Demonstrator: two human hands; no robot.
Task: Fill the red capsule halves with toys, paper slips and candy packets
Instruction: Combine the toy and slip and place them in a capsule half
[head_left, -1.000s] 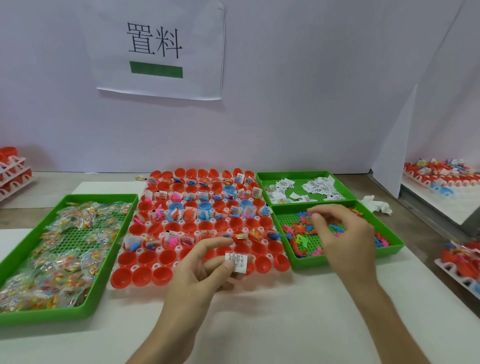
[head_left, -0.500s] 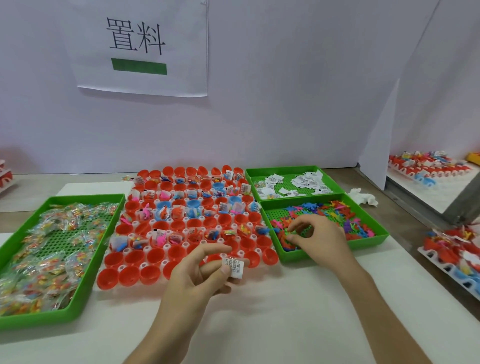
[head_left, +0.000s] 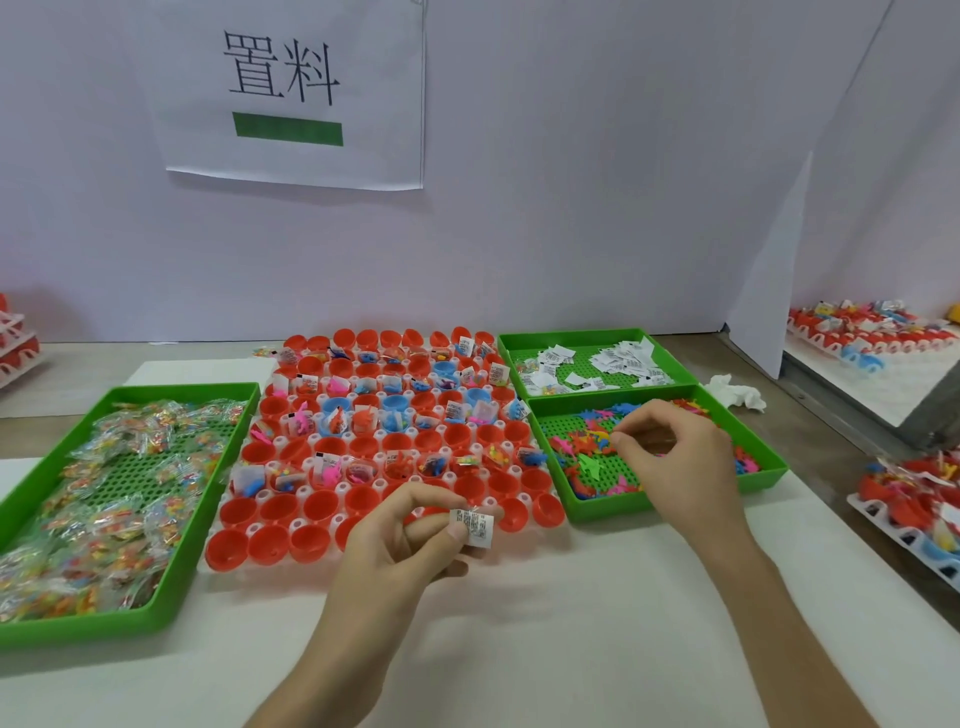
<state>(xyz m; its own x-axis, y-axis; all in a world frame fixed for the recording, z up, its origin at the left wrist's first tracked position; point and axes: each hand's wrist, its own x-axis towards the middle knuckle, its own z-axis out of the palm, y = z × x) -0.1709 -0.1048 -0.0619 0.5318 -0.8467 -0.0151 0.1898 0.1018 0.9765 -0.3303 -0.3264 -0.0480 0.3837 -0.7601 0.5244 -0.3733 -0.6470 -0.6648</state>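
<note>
Presently: left hand (head_left: 410, 540), thumb and forefinger pinching a paper slip (head_left: 475, 527), at the near row of red capsule halves (head_left: 270, 543). Right hand (head_left: 675, 457), fingers curled over toys (head_left: 587, 447) right of them; hold unclear. White table (head_left: 571, 623) in front.

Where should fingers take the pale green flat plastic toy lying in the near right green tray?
Probably pinch the pale green toy across its thin edges, coming straight down from above. It lies flat on the perforated floor of the green tray, slightly apart from the toy pile, and the tray's walls block a sideways approach. The right hand is to its right.
</note>
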